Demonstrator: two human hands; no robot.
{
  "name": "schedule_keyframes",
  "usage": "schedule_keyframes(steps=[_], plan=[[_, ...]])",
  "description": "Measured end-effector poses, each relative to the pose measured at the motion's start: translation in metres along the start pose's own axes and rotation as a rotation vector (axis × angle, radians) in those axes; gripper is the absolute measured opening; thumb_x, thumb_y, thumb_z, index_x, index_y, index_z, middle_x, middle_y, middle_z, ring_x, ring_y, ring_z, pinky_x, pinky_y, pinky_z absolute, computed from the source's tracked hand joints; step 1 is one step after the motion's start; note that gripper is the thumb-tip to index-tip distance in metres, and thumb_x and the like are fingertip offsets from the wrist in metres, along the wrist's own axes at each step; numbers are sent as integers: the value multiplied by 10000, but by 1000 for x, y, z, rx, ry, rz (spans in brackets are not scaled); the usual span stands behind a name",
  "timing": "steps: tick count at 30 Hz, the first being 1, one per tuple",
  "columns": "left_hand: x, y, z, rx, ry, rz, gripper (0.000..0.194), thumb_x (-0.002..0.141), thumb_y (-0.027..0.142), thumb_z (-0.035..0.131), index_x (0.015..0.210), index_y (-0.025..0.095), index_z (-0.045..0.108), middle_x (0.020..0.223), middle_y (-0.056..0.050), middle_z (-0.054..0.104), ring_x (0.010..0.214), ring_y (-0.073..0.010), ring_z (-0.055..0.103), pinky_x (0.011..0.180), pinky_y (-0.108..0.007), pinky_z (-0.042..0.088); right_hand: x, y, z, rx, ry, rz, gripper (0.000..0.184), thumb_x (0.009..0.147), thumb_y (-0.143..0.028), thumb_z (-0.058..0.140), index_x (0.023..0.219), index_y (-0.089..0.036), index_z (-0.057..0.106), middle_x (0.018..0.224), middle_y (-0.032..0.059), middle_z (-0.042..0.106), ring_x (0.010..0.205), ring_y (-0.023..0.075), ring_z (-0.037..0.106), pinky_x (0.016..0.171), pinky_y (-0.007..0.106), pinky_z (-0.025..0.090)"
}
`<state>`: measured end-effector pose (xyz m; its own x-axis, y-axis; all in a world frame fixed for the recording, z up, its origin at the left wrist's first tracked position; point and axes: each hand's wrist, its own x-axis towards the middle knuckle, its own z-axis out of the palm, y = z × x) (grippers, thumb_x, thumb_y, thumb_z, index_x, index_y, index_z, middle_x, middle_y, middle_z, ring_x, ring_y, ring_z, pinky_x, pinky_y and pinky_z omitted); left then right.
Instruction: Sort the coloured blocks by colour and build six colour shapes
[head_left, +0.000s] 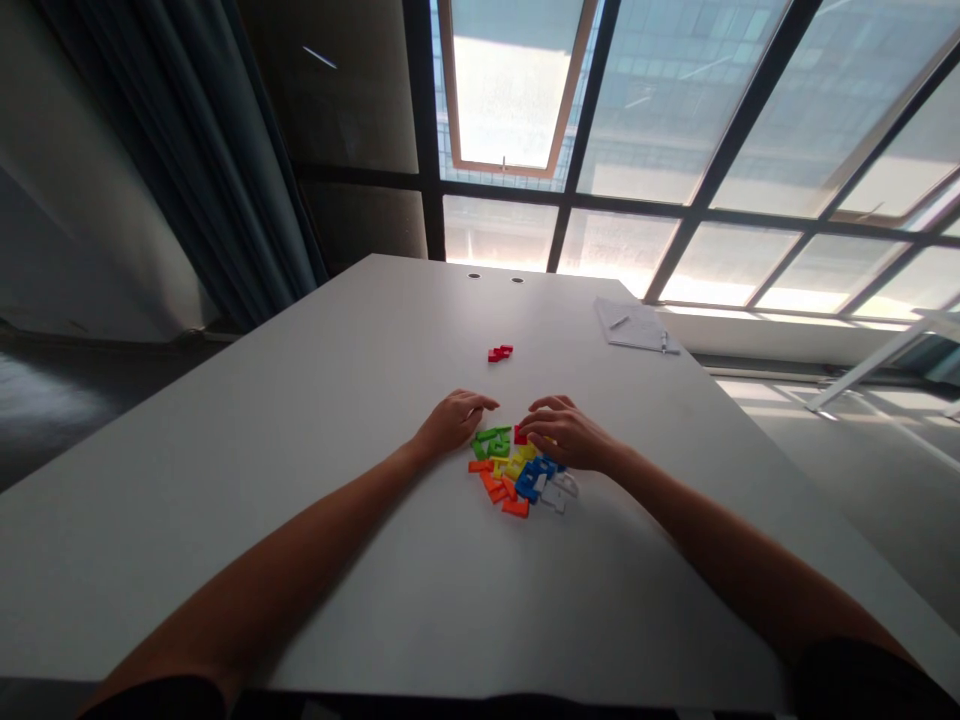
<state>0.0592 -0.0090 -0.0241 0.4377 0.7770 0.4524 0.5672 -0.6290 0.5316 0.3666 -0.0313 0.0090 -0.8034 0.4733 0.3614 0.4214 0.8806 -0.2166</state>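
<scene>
A close heap of small plastic pieces lies on the white table (352, 400) between and just in front of my hands. Green pieces (498, 448) are at its upper left, orange pieces (515, 508) lower left, yellow pieces (514, 467) in the middle, blue pieces (529, 480) and white pieces (553, 498) at the right. My left hand (452, 420) rests beside the green pieces, fingers loosely stretched out and holding nothing. Over the heap's upper right, my right hand (568, 434) has its fingertips on a red plastic piece (520, 435); its palm hides some pieces.
Farther back on the table is a small cluster of red pieces (499, 354). Papers (634, 325) with a pen lie near the right edge. Two round holes sit at the far edge. Beyond are large windows (630, 120) and a dark curtain (195, 150).
</scene>
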Motion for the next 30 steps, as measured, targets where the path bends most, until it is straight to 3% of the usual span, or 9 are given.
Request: schedule_keyframes(steps=[4, 10, 16, 23, 27, 30], plan=[[2, 2, -1, 11, 13, -72, 433, 979, 97, 537, 1191, 244, 885, 1147, -33, 888, 1147, -248, 800, 1147, -432, 612, 17, 28, -7, -99, -70, 161, 361, 1203, -375, 524, 1244, -289, 873, 1321, 88, 856, 1336, 335, 683, 1143, 522, 480], [1, 3, -2, 21, 5, -70, 447, 962, 76, 545, 1179, 260, 890, 1135, -16, 889, 1155, -241, 798, 1152, -415, 616, 70, 72, -5, -245, -194, 401, 347, 1163, -330, 580, 1414, -262, 808, 1538, 108, 760, 1412, 376, 665, 1156, 537, 514], [1, 2, 1, 23, -7, -76, 460, 955, 75, 534, 1179, 250, 895, 1136, -26, 888, 1156, -250, 797, 1164, -435, 611, 105, 100, 6, -289, -180, 534, 379, 1129, -242, 598, 1471, -229, 761, 1581, 113, 731, 1422, 353, 673, 1189, 489, 525], [0, 2, 2, 20, -19, -77, 461, 953, 79, 536, 1176, 254, 898, 1148, -24, 888, 1152, -251, 796, 1155, -434, 613, 116, 117, 17, -276, -104, 567, 418, 1112, -188, 567, 1489, -207, 746, 1545, 124, 750, 1414, 322, 670, 1211, 444, 511], [0, 2, 2, 14, -24, -75, 449, 958, 88, 544, 1180, 260, 895, 1153, -14, 889, 1159, -251, 796, 1147, -430, 615, 110, 119, 25, -281, 20, 641, 429, 1112, -217, 564, 1506, -212, 733, 1558, 138, 731, 1437, 332, 636, 1224, 476, 498], [1, 2, 2, 12, -19, -71, 440, 954, 88, 551, 1166, 264, 894, 1148, -11, 890, 1155, -243, 797, 1137, -415, 619, 106, 117, 31, -260, 19, 685, 398, 1115, -237, 556, 1456, -239, 760, 1535, 129, 745, 1445, 344, 618, 1228, 514, 485]])
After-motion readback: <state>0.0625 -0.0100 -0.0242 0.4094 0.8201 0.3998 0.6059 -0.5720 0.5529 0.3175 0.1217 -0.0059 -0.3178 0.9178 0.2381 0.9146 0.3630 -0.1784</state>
